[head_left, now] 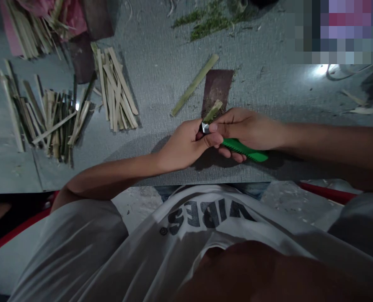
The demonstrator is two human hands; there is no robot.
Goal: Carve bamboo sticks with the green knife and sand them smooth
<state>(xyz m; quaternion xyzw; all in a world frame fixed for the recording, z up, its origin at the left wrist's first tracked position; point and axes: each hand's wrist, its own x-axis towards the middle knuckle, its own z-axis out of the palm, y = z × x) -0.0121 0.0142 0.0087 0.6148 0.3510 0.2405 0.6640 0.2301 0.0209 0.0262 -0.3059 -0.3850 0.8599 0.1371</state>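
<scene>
My left hand (188, 142) is closed round a short bamboo strip (214, 110), whose frayed end sticks out past my fingers. A green utility knife (246, 150) is gripped in my right hand (246, 128), its handle showing below the palm. The metal near its blade end (205, 127) is close against the strip. Both hands meet here, and the fingers partly hide the knife and the strip's lower end. Just beyond them lies a dark brown rectangular piece (219, 84) with crumbs on it. A longer greenish strip (195, 85) rests on the table to its left.
Pale strips (115, 90) are piled at left, beside a looser heap of darker sticks (56, 121). More strips (24, 29) lie on pink plastic (76, 19) at the far left. Green shavings (211, 21) are scattered at the back of the grey table (151, 50).
</scene>
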